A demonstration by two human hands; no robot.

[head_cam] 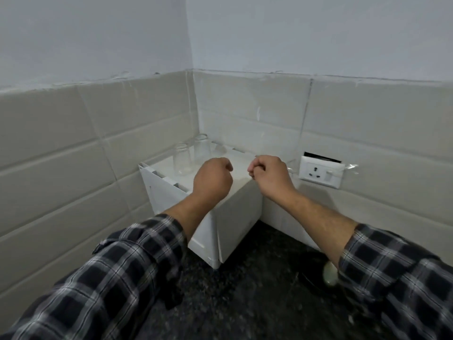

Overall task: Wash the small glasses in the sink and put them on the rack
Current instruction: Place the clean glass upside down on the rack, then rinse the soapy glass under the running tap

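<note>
Plaid sleeves, left [110, 278] and right [392, 266], fill the bottom of the view, with bare forearms reaching forward from them.

**Task items.** Two small clear glasses stand mouth-down on the rack top. The nearer glass [182, 159] is close to the left edge, and the farther glass [202, 149] is just behind it, toward the wall corner. Whether the two touch cannot be determined. A faint shape beyond them may be a third glass, but it is too blurred to confirm.

**Rack.** The white rack [240, 212] is a box-shaped unit pushed into the corner of the tiled wall [61, 155]. It rests on the dark speckled counter [257, 290].

**Hands.** The left hand [212, 179] hovers over the rack top, just right of the nearer glass, with its fingers curled under and nothing visible in them. The right hand [269, 175] is near the rack's right edge, with its fingers curled against the thumb. No object is visible in its grasp.

**Surroundings.** A wall socket [320, 174] sits to the right of the rack. The sink is out of view.

**Procedure note (judgement).** The step appears to be placement on the rack, with both hands empty.
- Set each further glass mouth-down on free rack surface to the right of the standing pair.
- Lower the glass vertically and release only once the rim is seated.
- Keep wrists clear of the standing glasses, since a light sideways knock would probably topple them.
- Keep wet hands away from the socket.
</note>
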